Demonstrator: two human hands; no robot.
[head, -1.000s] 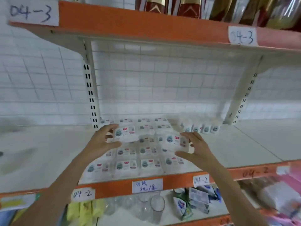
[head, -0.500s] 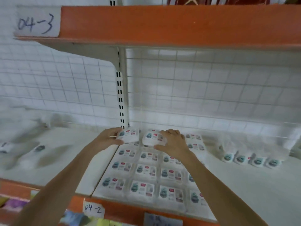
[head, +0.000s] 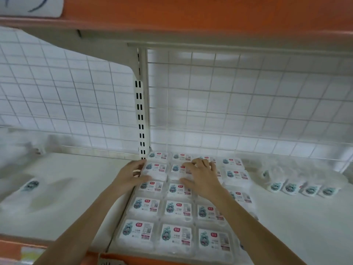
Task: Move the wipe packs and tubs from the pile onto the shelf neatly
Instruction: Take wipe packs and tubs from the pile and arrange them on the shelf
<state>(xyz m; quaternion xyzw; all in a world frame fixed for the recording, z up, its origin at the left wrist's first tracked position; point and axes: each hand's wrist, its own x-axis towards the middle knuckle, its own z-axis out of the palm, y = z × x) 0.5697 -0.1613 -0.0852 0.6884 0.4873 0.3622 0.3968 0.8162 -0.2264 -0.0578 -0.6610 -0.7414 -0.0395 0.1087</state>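
Clear wipe tubs with white labels lie in a tidy grid (head: 177, 209) on the white shelf (head: 290, 226), several rows deep. My left hand (head: 131, 175) grips the left side of a tub (head: 155, 170) in the second row from the back. My right hand (head: 200, 177) lies over the neighbouring tub (head: 176, 169), fingers spread across its top and thumb at its near edge. Both tubs rest in the grid. Small wipe packs (head: 299, 188) stand in a row at the right. A blurred pile of packs (head: 30, 186) lies on the shelf's left part.
A white wire grid back panel (head: 229, 111) and a slotted upright (head: 140, 119) stand behind the tubs. The orange upper shelf (head: 191, 16) hangs close overhead. An orange front rail (head: 11, 251) edges the shelf.
The view has come closer to the shelf. Both hands carried a tub from the front of the grid to its back rows and lowered them there.
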